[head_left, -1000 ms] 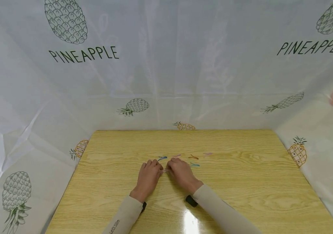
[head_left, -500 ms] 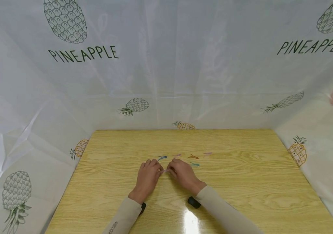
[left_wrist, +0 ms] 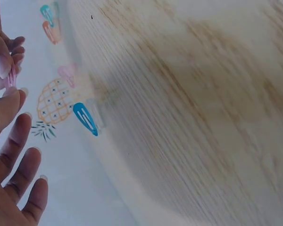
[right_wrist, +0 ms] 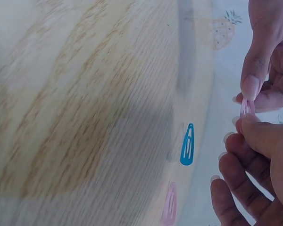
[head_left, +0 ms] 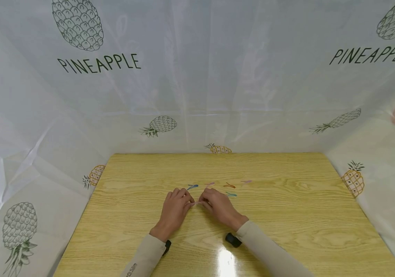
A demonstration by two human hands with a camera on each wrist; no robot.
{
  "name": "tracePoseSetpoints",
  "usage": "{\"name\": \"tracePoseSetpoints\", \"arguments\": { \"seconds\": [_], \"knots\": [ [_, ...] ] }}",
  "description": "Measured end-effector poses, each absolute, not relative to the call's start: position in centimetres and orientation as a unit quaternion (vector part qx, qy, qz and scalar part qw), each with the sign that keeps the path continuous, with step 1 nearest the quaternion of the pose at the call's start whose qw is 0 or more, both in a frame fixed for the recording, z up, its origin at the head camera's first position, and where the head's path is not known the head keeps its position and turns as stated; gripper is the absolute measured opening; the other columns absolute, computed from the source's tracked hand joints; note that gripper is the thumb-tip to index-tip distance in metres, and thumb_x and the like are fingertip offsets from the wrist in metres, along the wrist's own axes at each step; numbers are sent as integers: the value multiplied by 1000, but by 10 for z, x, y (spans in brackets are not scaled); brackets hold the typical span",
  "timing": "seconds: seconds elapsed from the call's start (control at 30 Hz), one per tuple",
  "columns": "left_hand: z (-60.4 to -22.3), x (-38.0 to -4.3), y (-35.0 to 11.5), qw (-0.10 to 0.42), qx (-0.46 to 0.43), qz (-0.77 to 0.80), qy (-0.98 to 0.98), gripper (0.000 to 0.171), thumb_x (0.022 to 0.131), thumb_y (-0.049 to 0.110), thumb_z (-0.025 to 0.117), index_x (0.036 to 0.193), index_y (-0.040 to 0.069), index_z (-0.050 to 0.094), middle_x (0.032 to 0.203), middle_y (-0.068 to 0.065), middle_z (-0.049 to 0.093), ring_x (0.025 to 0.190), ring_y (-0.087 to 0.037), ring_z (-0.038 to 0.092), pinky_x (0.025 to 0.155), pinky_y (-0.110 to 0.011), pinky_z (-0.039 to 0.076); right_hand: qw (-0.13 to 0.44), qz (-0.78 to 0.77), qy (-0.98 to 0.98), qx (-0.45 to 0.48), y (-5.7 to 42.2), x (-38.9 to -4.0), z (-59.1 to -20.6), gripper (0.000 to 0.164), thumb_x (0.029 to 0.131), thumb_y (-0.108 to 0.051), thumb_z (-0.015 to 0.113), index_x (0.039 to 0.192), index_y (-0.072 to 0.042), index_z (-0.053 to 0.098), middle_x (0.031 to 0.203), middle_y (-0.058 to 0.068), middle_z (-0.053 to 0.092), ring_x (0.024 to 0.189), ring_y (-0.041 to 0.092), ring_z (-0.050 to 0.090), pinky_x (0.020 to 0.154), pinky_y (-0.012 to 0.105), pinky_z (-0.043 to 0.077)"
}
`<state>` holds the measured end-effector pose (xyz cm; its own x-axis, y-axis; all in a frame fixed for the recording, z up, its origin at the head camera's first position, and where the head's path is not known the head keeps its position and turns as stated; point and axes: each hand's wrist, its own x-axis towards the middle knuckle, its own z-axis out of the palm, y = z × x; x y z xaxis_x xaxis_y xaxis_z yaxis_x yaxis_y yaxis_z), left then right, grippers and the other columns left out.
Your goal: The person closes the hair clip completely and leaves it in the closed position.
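A pink snap hair clip is held up between both hands. My left hand pinches one end of it between thumb and fingertips. The other end sits in the thumb-and-finger pinch of my right hand. Fingertips cover much of the clip, and whether it is snapped flat or sprung is hard to tell. Just beyond the hands on the table lie a blue snap clip and a second pink clip. Past my right hand are a teal clip, an orange clip and a pale pink-purple clip.
All of this is on a wood-grain table. White sheeting printed with pineapples rises at the table's back and both sides. A black wrist-camera piece shows beside the right sleeve.
Both wrists and forearms have shifted slightly outward, the right one more. The hands still pinch the pink hair clip in nearly the same spot. The clips on the table have not moved.
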<state>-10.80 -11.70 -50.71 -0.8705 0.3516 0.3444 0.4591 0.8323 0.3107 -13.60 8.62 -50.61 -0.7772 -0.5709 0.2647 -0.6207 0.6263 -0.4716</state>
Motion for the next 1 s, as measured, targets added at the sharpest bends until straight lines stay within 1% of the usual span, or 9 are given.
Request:
{"name": "tracePoseSetpoints", "arguments": {
  "seconds": [0.17,0.27,0.33,0.47,0.57,0.77,1.0],
  "knots": [
    [-507,-108,-119,139,-233,-197,-942,6,96,18,78,90,19,75,100,3,60,91,-18,50,82,-37,42,52,277,-895,346,89,-136,-508,2,98,-9,75,97,-10,77,94,-3,68,87,13,66,76,29,58],
    [-507,-108,-120,133,-240,-193,-942,6,96,19,78,90,20,75,102,4,61,92,-17,51,82,-36,42,56,272,-893,355,90,-136,-510,4,97,-8,77,96,-12,77,94,-3,69,87,13,65,76,28,58],
    [-508,-108,-120,128,-245,-188,-942,6,96,19,78,91,21,75,104,4,61,93,-17,51,82,-36,42,55,268,-893,359,91,-136,-511,2,98,-10,76,97,-11,77,95,-3,69,87,13,64,76,28,57],
    [-508,-109,-122,118,-255,-182,-942,5,95,18,78,92,19,75,106,4,61,97,-17,53,83,-36,43,50,263,-892,363,93,-135,-510,8,102,-16,72,98,-10,76,96,-3,70,88,12,63,76,28,57],
    [-509,-110,-122,113,-261,-185,-941,4,95,17,79,92,18,76,107,4,61,99,-18,54,84,-37,44,48,265,-890,367,94,-135,-511,7,102,-16,71,97,-12,76,96,-4,69,88,11,62,76,27,56],
    [-510,-110,-125,111,-270,-205,-934,7,94,14,80,91,19,75,108,4,61,98,-17,53,85,-38,44,44,273,-884,377,95,-136,-511,5,101,-15,72,97,-14,75,96,-4,69,87,11,61,76,27,56],
    [-513,-110,-127,109,-276,-215,-930,7,93,14,81,91,19,76,108,5,62,96,-15,51,86,-39,45,25,286,-880,378,97,-136,-512,6,102,-17,71,99,-14,75,97,-5,70,89,9,62,78,27,56]
  ]
}}
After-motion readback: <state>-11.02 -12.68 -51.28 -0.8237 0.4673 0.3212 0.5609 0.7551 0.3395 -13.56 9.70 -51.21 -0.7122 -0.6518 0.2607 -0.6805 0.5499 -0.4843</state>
